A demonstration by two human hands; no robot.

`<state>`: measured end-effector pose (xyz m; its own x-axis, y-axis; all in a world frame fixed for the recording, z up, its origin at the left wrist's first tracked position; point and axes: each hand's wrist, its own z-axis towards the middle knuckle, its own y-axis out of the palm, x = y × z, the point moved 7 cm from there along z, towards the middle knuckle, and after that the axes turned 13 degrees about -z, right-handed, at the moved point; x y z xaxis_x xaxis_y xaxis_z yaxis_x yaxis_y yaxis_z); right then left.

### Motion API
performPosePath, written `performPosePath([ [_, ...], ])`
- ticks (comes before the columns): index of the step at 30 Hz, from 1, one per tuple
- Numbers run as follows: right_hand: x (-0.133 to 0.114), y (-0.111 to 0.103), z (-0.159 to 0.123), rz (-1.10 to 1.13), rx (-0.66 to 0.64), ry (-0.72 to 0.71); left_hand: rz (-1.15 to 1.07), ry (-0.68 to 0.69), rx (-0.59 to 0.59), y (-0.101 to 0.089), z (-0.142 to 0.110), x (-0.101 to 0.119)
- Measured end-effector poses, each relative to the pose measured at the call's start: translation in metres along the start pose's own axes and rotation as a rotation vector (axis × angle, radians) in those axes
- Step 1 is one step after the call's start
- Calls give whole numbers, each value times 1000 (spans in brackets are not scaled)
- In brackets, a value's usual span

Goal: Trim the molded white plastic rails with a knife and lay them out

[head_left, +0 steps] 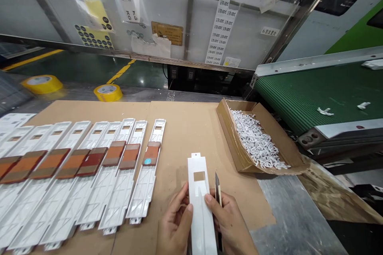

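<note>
**White plastic panel (199, 211) held two-handed over the cardboard sheet (182, 127)**

It's right of your panel row (115, 191). Your left hand (176, 223) comes up from below, narrow grip, thumb at the panel's left edge. Your right hand (229, 221) angles in opposite, closed: thumb on panel face, slim pointed tool (217, 191) by the fingers.

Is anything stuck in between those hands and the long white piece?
Nothing visible blocks them: the left hand and right hand both touch the white piece. A thin pointed tool is beside it in the right hand, but that thumb rests right on the piece.
</note>
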<state>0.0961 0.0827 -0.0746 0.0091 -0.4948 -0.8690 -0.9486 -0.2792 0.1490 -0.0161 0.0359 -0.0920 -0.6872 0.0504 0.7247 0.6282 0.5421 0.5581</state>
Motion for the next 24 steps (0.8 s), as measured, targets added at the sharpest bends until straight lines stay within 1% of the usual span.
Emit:
performPosePath([
  [3,1,0,-2,-19,8,15,6,13,-11,1,-1,1],
  [8,1,0,-6,-37,9,0,33,41,-3,0,-2,2],
  [13,0,-1,-7,-58,37,9,45,61,0,-1,-3,4],
  [19,-2,1,-8,-33,22,17,39,78,5,1,-5,8],
  [24,-1,1,-9,-20,40,3,21,86,26,2,-7,10],
])
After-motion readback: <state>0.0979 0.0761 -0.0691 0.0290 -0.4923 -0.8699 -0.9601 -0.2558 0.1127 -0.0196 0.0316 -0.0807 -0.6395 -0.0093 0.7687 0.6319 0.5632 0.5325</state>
